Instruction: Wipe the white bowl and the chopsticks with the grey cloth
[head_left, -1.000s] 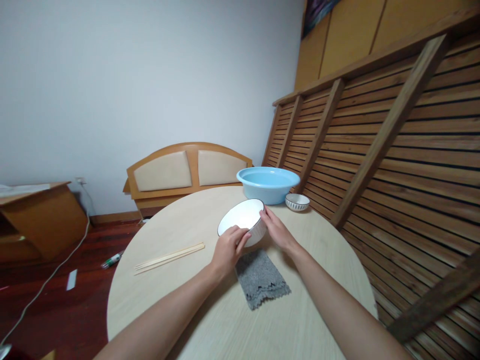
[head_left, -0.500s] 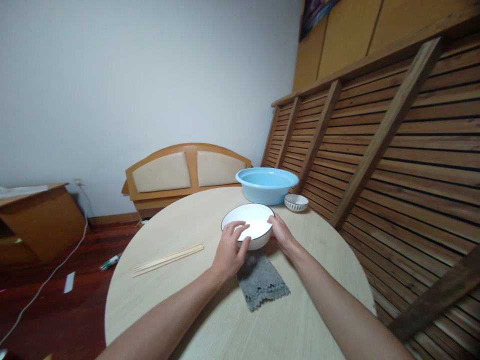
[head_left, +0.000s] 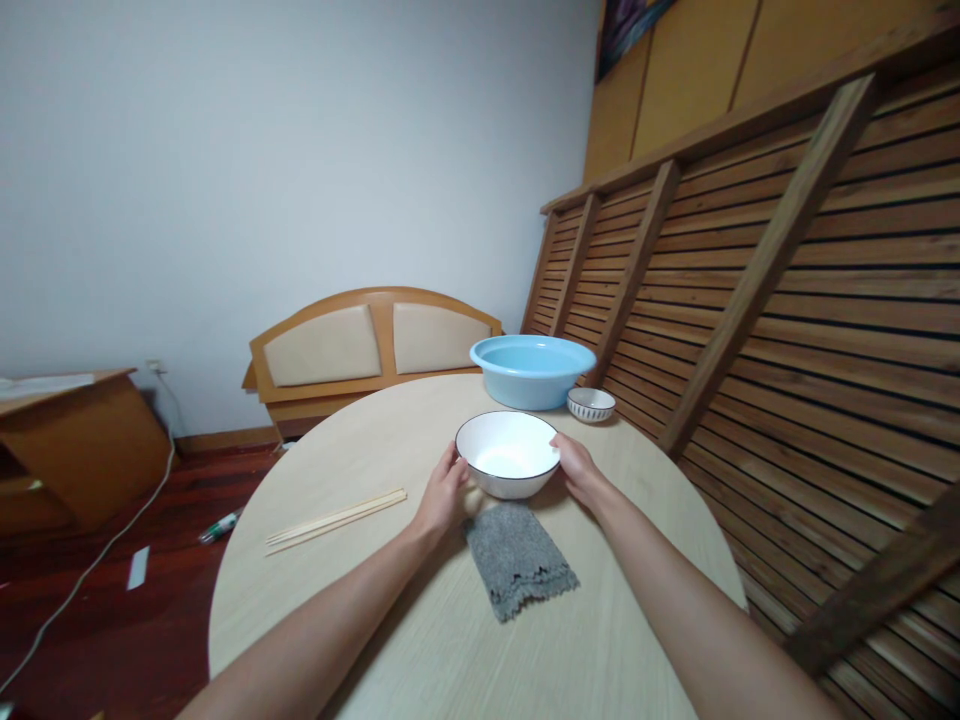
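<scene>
A white bowl with a dark rim is held level between my two hands, just beyond a folded grey cloth with a jagged edge. My left hand grips the bowl's left side, thumb near the rim and fingers around the outside. On the opposite side, my right hand pinches the rim, its thumb over the edge. Whether the bowl's base touches the table cannot be made out. The fingers under the bowl are partly hidden.
Wooden chopsticks lie at the left on the round table. A light blue basin stands at the back, with a small patterned bowl beside it. A slatted wooden panel leans along the right.
My left hand has moved from over the bowl's near rim to its left side. The bowl has shifted slightly right, and more of the grey cloth shows.
</scene>
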